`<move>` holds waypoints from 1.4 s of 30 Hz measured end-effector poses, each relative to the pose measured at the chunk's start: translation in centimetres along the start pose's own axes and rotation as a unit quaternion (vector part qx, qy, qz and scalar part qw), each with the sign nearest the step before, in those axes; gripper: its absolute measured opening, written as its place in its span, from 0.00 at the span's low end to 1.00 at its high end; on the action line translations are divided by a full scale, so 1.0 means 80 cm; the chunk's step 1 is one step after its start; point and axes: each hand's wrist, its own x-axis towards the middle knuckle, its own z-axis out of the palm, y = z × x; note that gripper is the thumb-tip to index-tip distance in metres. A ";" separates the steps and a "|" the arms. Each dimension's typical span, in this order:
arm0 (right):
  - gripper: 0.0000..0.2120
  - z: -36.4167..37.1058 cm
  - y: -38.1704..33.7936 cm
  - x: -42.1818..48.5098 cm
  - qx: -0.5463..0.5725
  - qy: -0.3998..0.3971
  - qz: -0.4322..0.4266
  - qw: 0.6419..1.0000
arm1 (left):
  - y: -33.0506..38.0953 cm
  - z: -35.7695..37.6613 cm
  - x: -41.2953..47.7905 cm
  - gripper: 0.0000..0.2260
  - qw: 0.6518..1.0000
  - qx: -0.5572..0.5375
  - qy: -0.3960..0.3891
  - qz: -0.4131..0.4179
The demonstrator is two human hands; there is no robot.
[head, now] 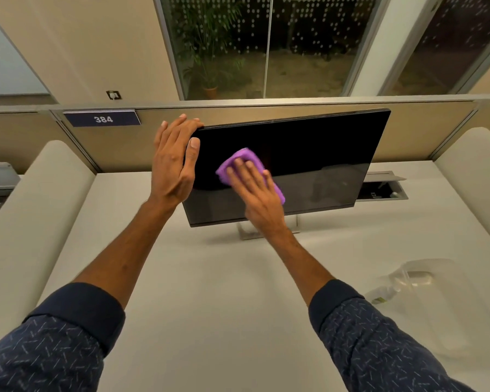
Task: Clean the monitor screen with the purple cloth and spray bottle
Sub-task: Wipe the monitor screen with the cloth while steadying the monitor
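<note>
A black monitor stands on a silver stand on the white desk, its screen dark. My left hand grips the monitor's upper left corner, fingers over the top edge and thumb on the screen's front. My right hand lies flat on the purple cloth, pressing it against the left half of the screen. A clear spray bottle lies on its side on the desk at the right, apart from both hands.
The white desk is flanked by padded white side panels left and right. A beige partition with a "384" sign runs behind the monitor. A cable hatch sits open behind the monitor's right side.
</note>
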 end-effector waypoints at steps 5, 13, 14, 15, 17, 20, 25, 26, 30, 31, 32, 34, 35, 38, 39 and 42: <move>0.35 -0.038 0.089 -0.002 0.043 0.112 0.317 0.941 | -0.001 0.003 0.001 0.22 1.000 -0.016 0.008 -0.008; 0.29 -0.053 0.111 0.011 0.078 0.204 0.454 0.864 | 0.001 0.002 0.000 0.21 0.999 -0.032 0.012 -0.014; 0.29 -0.044 0.092 0.012 0.070 0.194 0.419 0.884 | 0.001 0.002 0.001 0.21 0.999 -0.032 0.013 -0.014; 0.31 -0.033 0.071 0.011 0.061 0.178 0.381 0.905 | 0.001 0.002 0.001 0.21 0.999 -0.031 0.014 -0.014; 0.37 -0.012 0.028 0.004 0.053 0.127 0.304 0.943 | 0.001 0.003 0.001 0.21 0.999 -0.027 0.015 -0.014; 0.44 0.016 -0.028 -0.010 0.071 0.040 0.152 0.985 | -0.002 0.003 0.001 0.21 1.000 -0.018 0.010 -0.013; 0.40 0.046 -0.069 -0.018 0.002 -0.142 -0.142 0.980 | -0.007 0.004 -0.001 0.22 1.000 -0.013 0.004 -0.014; 0.40 0.047 -0.068 -0.017 -0.007 -0.155 -0.158 0.975 | -0.007 0.004 -0.001 0.23 1.000 -0.012 0.002 -0.015; 0.38 0.039 -0.038 -0.026 -0.029 -0.111 -0.159 0.981 | -0.007 0.006 -0.001 0.22 1.000 -0.014 0.006 -0.008; 0.38 0.034 -0.026 -0.031 -0.028 -0.088 -0.133 0.987 | -0.007 0.006 0.000 0.21 1.000 -0.013 0.006 -0.006; 0.39 0.028 -0.014 -0.036 -0.025 -0.061 -0.094 0.993 | -0.007 0.006 0.001 0.21 1.000 -0.012 0.006 -0.006; 0.41 0.015 0.012 -0.046 -0.017 -0.013 0.015 1.000 | -0.008 0.007 0.001 0.21 1.000 -0.009 0.005 -0.007; 0.41 0.009 0.026 -0.050 -0.011 0.005 0.078 0.997 | -0.007 0.007 0.001 0.21 1.000 -0.009 0.005 -0.009; 0.36 -0.012 0.074 -0.054 0.049 0.045 0.249 0.966 | -0.005 0.008 0.002 0.20 0.999 -0.025 0.007 -0.024; 0.32 -0.018 0.090 -0.053 0.082 0.063 0.291 0.951 | -0.004 0.008 0.003 0.19 0.999 -0.030 0.007 -0.027; 0.28 -0.038 0.135 -0.050 0.178 0.166 0.428 0.871 | -0.002 0.007 0.003 0.19 0.999 -0.032 0.005 -0.031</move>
